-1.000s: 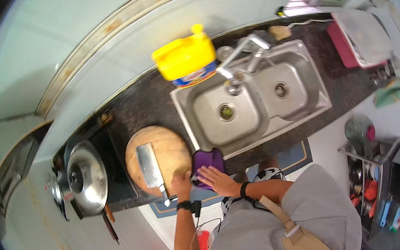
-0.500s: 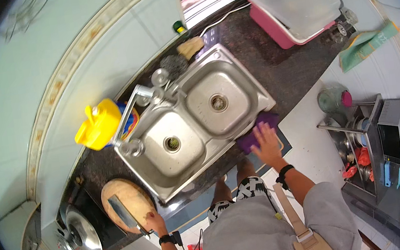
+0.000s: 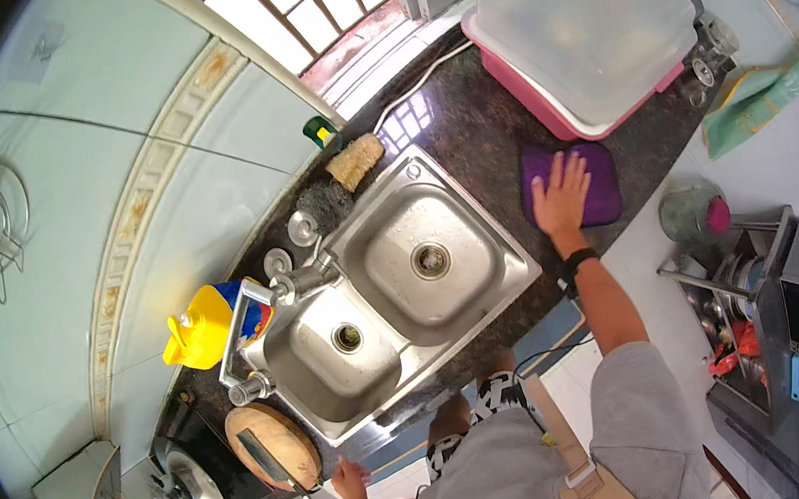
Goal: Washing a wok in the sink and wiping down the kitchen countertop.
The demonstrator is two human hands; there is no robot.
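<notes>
A purple folded cloth (image 3: 602, 198) lies flat on the dark counter, right of the sink. Fingers spread, my right hand (image 3: 562, 196) presses down on it. My left hand (image 3: 352, 483) hangs just off the counter's front edge with its fingers curled in, and I see nothing in them. Closest to it is a cleaver (image 3: 267, 456) whose handle points toward me; its blade rests across a round wooden chopping board (image 3: 293, 440). Between my hands sits a steel double-bowl sink (image 3: 401, 375) with a faucet (image 3: 288, 286) at its back left.
A pink tub (image 3: 541, 95) with a frosted lid fills the far right counter, glassware (image 3: 712, 52) beside it. Behind the sink are a loofah (image 3: 355, 162), a dark scrubber (image 3: 324, 204) and a yellow jug (image 3: 200, 328). At left stands a pan (image 3: 197, 488); a rack (image 3: 739, 296) is at right.
My right hand has moved away from me and rightward from the sink's front corner; the purple cloth now lies beside the tub. My left hand has drawn back from the cleaver handle.
</notes>
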